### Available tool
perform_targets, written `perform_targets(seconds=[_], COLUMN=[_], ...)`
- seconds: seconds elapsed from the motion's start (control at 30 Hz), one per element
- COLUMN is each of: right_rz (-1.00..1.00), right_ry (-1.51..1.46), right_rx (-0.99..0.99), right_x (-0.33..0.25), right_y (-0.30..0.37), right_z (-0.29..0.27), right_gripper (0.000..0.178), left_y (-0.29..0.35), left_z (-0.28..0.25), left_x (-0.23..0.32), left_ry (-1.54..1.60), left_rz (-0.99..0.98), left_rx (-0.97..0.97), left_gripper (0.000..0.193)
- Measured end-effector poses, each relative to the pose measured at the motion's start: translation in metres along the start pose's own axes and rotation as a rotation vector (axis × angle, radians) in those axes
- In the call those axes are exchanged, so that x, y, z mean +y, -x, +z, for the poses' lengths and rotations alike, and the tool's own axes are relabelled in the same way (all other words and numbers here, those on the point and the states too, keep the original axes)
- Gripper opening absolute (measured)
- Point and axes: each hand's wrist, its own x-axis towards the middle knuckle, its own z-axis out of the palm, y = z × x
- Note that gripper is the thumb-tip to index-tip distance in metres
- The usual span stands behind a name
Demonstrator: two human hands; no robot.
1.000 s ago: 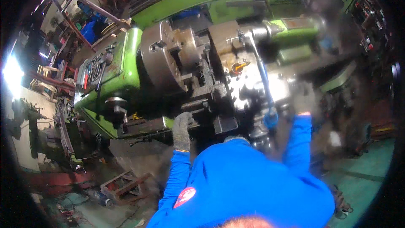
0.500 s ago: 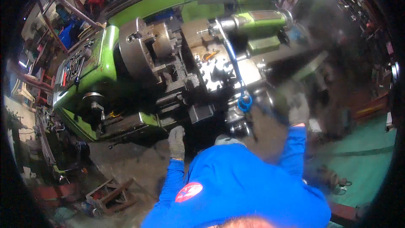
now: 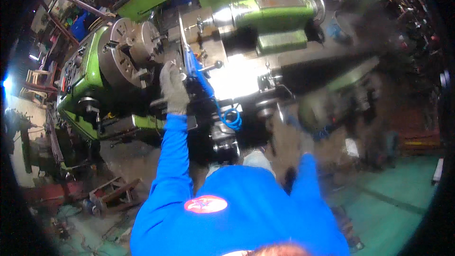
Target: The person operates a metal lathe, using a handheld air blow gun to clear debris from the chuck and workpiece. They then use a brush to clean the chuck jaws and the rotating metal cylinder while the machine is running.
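Observation:
My left hand [image 3: 173, 88], in a grey work glove, reaches up over the front of a green metal lathe, between the chuck and the carriage. Its fingers look stretched out, close to small metal parts; whether they touch them I cannot tell. The large grey chuck [image 3: 116, 57] is to its left, with several jaws on its face. Just right of the hand, a blue hose [image 3: 201, 78] runs down to a loose loop. A ball-ended lever [image 3: 212, 66] stands beside it on the carriage. My right hand [image 3: 306, 143] is low at the right, smeared by motion, its fingers unreadable.
The green tailstock [image 3: 279, 17] with its handwheel sits at the lathe's far right. Hand tools lie on the headstock [image 3: 90, 73] at left. A wooden frame [image 3: 113, 192] is on the floor at lower left. Green flooring [image 3: 384, 199] covers the lower right.
My left hand has risen from in front of the lathe to beside the chuck. My right hand has moved lower and to the left. The whole view has shifted, and the hose appears further left.

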Motion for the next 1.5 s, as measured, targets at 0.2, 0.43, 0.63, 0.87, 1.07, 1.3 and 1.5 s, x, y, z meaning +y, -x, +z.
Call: perform_targets(seconds=[0.2, 0.43, 0.63, 0.87, 1.07, 1.3, 1.5], right_rz=[0.323, 0.366, 0.009, -0.368, -0.197, -0.181, -0.627], right_ry=[0.644, 0.672, 0.353, 0.768, 0.987, 0.883, 0.346], right_rx=[-0.339, -0.466, -0.352, -0.267, -0.198, -0.067, 0.271], right_x=[0.168, 0.166, 0.075, 0.011, 0.04, 0.011, -0.087], right_y=[0.012, -0.009, -0.066, -0.066, -0.08, -0.215, -0.351], right_z=[-0.064, -0.093, -0.077, -0.091, -0.128, -0.129, -0.132], right_gripper=[0.039, 0.038, 0.038, 0.045, 0.05, 0.048, 0.042], left_y=[0.008, 0.007, 0.002, 0.01, 0.006, 0.02, 0.014], left_z=[0.014, 0.02, 0.012, 0.01, 0.015, 0.01, 0.039], left_x=[-0.028, -0.032, 0.029, 0.038, 0.045, 0.028, 0.174], left_ry=[-0.334, -0.485, -0.353, -0.408, -0.426, -0.24, -0.128], left_rz=[0.001, -0.173, -0.004, -0.018, -0.054, -0.018, -0.022], left_rx=[-0.062, -0.083, 0.023, 0.085, 0.122, 0.407, 0.725], left_gripper=[0.039, 0.034, 0.028, 0.042, 0.048, 0.033, 0.027])
